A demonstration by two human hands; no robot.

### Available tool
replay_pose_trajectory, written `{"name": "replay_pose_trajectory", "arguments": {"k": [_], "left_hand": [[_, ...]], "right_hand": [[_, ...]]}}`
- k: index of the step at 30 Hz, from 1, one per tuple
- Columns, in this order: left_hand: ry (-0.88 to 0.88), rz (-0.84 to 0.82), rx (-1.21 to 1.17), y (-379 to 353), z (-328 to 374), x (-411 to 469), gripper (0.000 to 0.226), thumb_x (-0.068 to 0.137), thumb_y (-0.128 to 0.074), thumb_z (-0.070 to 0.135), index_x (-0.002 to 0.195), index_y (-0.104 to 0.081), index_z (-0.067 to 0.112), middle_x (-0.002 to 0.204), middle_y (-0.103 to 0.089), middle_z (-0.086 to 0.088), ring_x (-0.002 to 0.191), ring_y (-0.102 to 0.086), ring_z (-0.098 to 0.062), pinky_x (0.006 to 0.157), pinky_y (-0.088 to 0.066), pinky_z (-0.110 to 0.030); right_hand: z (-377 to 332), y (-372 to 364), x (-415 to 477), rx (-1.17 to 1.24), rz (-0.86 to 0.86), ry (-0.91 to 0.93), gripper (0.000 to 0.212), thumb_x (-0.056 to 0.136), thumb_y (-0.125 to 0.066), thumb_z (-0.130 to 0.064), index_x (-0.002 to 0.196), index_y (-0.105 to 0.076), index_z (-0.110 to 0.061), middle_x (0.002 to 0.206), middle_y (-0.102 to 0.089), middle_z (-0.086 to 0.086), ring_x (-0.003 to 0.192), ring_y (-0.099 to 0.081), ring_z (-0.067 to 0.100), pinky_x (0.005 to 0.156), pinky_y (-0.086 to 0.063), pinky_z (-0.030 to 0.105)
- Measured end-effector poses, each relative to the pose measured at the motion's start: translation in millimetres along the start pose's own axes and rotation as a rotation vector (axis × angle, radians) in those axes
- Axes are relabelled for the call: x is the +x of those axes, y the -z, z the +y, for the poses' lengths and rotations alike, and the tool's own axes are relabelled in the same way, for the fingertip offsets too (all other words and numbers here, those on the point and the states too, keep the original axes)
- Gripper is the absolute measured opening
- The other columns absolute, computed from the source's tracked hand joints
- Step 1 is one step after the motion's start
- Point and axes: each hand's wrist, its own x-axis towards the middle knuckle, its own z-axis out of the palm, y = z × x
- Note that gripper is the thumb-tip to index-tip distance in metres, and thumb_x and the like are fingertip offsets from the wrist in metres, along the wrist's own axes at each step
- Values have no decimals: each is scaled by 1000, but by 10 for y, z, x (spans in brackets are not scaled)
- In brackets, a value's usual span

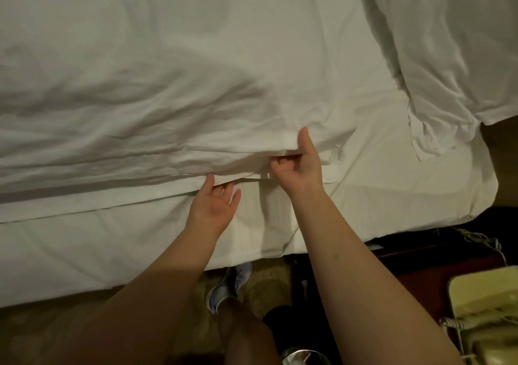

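tucking step: my right hand (301, 168) pinches sheet (168, 112) edge; left hand (215, 206) flat, fingers (228, 192) straight at fold. next, likely: pull sheet taut.

White top sheet (168, 98), creased, spread flat over the bed (112, 247); its edge raised in a bunched fold along the bed's near side; long wrinkles run along that side.

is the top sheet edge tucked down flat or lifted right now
Lifted: the right hand grips the top sheet by its edge and holds it off the mattress, a shadowed gap beneath.
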Motion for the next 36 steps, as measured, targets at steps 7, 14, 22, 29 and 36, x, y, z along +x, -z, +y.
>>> {"name": "replay_pose_trajectory", "arguments": {"k": [7,14,22,29,36], "left_hand": [[-50,141,49,-106,-4,-4,9,96,-55,15,101,-57,8,115,-54,-6,115,-55,-21,86,-47,-32],[-139,116,18,-80,110,-143,13,97,-51,16,104,-55,5,102,-59,-7,88,-59,-16,75,-50,-31],[-148,45,-7,-179,384,-341,22,99,-40,14,110,-56,5,113,-57,-8,107,-54,-23,88,-44,-36],[-83,-34,87,-48,801,-458,21,98,-39,13,93,-58,5,106,-63,-12,108,-58,-27,92,-42,-38],[-36,-70,167,17,1219,-488,38,98,-45,19,133,-45,4,139,-48,-16,125,-48,-29,89,-42,-41]], "right_hand": [[293,644,58,-183,323,23,23,95,-51,-10,117,-57,-14,94,-59,-1,82,-56,8,79,-44,22],[906,477,52,-390,241,-133,18,98,-49,-13,87,-58,-3,69,-58,5,43,-57,7,43,-44,16],[1307,177,170,-629,154,-94,28,99,-38,-3,75,-44,-16,72,-49,-1,54,-52,5,42,-44,10],[1277,791,-59,-764,362,75,27,95,-49,-7,69,-53,-10,57,-47,2,45,-42,10,45,-38,22],[1746,700,-181,-607,100,-41,10,97,-51,-9,89,-56,-8,69,-53,4,59,-51,11,54,-46,21]]}}
